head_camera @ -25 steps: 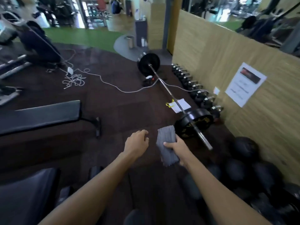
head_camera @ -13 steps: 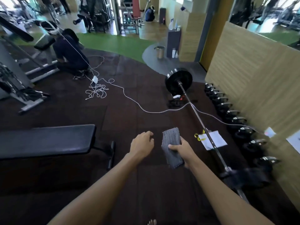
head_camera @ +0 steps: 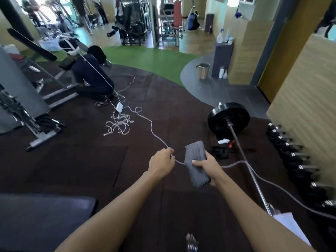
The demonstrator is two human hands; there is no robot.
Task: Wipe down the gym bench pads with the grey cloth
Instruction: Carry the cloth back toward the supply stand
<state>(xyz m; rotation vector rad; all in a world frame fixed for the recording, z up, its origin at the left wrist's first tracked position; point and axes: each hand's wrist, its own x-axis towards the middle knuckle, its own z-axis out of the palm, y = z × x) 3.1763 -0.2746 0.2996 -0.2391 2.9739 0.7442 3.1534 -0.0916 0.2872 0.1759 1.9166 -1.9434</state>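
My right hand (head_camera: pixel 207 165) holds a folded grey cloth (head_camera: pixel 196 161) upright in front of me, thumb across its front. My left hand (head_camera: pixel 161 163) floats beside it with the fingers curled into a loose fist and nothing in it; a white cable on the floor passes behind it. The black pad of a flat gym bench (head_camera: pixel 45 220) fills the lower left corner, below and left of both hands. Neither hand touches the bench.
A loaded barbell (head_camera: pixel 229 119) lies on the dark rubber floor at right, with a row of kettlebells (head_camera: pixel 294 157) along the wooden wall. A white cable (head_camera: pixel 118 122) tangles across the floor. A person (head_camera: pixel 91 79) crouches at far left by a machine. White paper (head_camera: pixel 289 226) lies at lower right.
The view has swung left and up: the barbell and kettlebells slid right, the bench dropped to the lower left corner. Both hands keep the same pose with the cloth.
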